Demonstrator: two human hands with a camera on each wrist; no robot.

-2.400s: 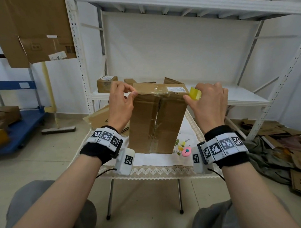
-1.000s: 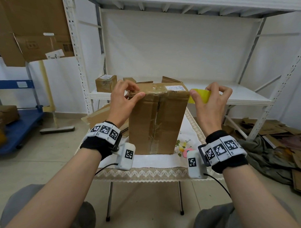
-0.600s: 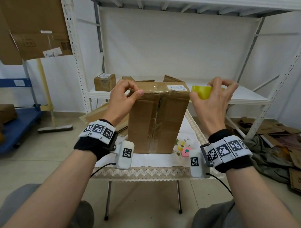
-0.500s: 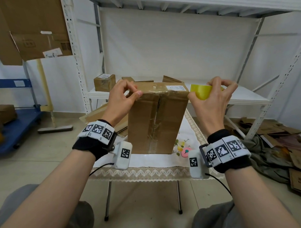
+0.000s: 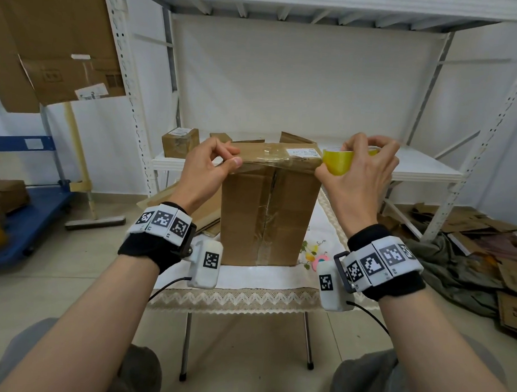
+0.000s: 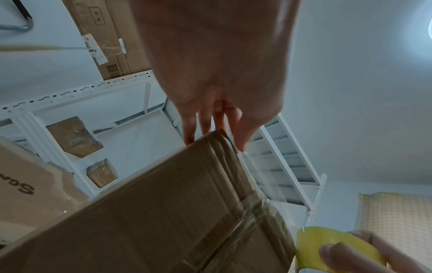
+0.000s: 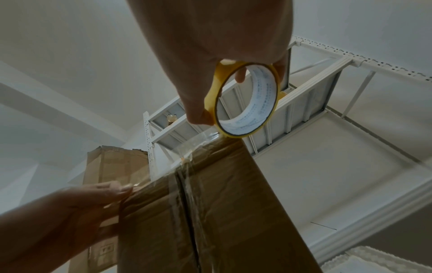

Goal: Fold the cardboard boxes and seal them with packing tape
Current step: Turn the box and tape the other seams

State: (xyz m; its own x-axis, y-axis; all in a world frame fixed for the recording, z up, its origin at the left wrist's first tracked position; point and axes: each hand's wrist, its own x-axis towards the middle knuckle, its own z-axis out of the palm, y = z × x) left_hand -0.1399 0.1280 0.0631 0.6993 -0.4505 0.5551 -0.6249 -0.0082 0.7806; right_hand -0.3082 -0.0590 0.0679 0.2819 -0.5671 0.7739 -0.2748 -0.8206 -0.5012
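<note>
While left fingers pinch the closed box, right fingers grip tape roll.

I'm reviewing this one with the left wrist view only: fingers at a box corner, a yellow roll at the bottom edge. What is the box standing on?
Observer: The cardboard box stands upright on a small table with a lace-edged cloth; the head view shows it.
Operator: How is the roll held?
Observer: In the right wrist view, the right hand grips the tape roll with a fingertip inside its white core and the thumb outside.
Operator: And the left thumb?
Observer: In the head view, the left hand pinches the end of the clear tape strip at the box's top left corner, thumb on the front edge.
</note>
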